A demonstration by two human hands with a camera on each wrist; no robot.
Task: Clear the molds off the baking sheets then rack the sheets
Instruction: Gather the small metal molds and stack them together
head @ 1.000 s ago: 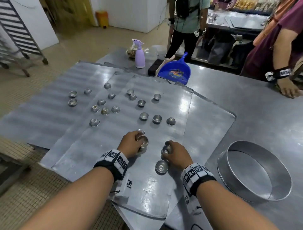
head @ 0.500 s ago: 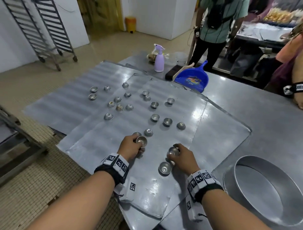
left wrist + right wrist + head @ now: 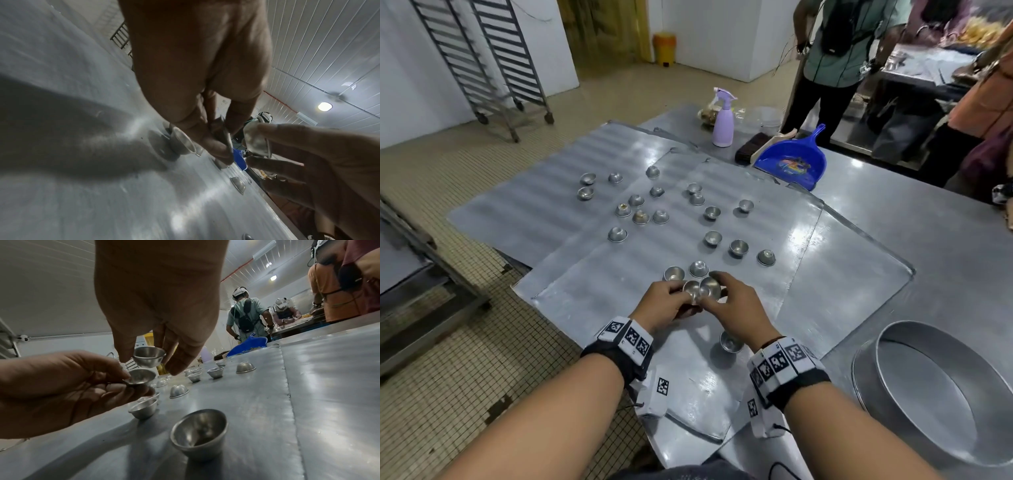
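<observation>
Head view: above the near edge of the top baking sheet (image 3: 619, 329) on the tabletop (image 3: 945, 274), the left hand (image 3: 664, 303) pinched 1 mold (image 3: 691, 289) and the right hand (image 3: 739, 308) pinched another mold (image 3: 710, 287), rims touching. Loose molds (image 3: 738, 247) sat scattered toward the sheets' far edges.

Left wrist view: the left grip (image 3: 201, 126) clasped its mold edge-on.

Right wrist view: the right grip (image 3: 148, 360) held its mold upright just above the left one.

Steel tabletop (image 3: 945, 260). Overlapping baking sheets (image 3: 524, 219) across left and centre, overhanging near-left edge. Round cake ring (image 3: 893, 346) near right. Lilac spray bottle (image 3: 723, 126), blue dustpan (image 3: 791, 164), dark brush (image 3: 744, 149) at far edge.
</observation>
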